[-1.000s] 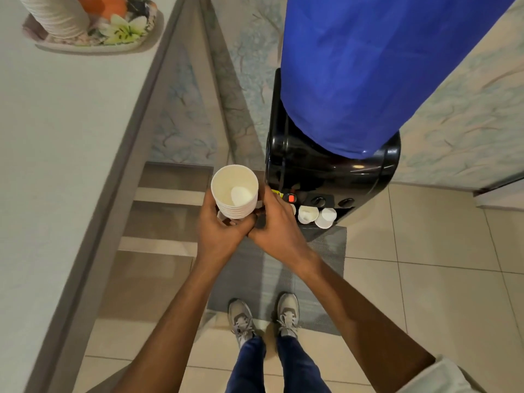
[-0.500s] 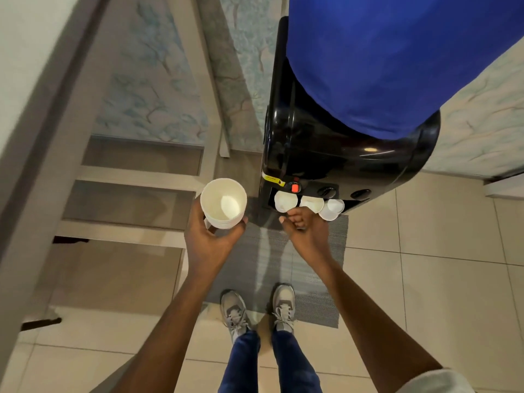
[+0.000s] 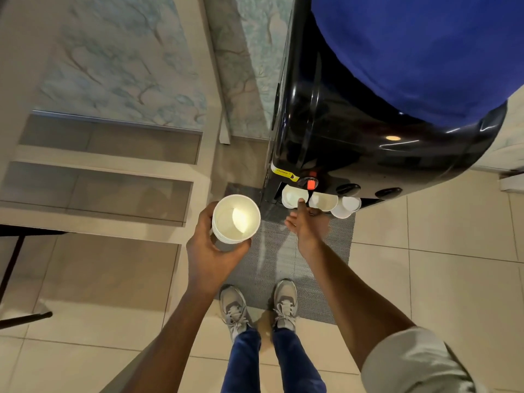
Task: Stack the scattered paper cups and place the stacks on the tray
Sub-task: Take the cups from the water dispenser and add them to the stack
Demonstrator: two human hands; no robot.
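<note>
My left hand [image 3: 208, 252] grips a stack of white paper cups [image 3: 236, 221], mouth up, in front of a water dispenser [image 3: 354, 143]. Three more white cups stand in a row on the dispenser's ledge under the taps: a left cup [image 3: 292, 196], a middle cup [image 3: 323, 201] and a right cup [image 3: 348, 207]. My right hand [image 3: 307, 225] reaches up to them with the thumb spread out; one straight finger touches the left cup's rim. The other fingertips are hidden under the cups. The tray is out of view.
The dispenser is black with a blue bottle [image 3: 425, 46] on top and a red tap [image 3: 311, 183]. A grey mat [image 3: 283, 256] lies under my feet on the tiled floor. A table frame with crossbars [image 3: 99, 171] stands to the left.
My right hand let go of the stack and moved right and forward to the cups on the dispenser. The view dropped, so the tray on the counter left the frame.
</note>
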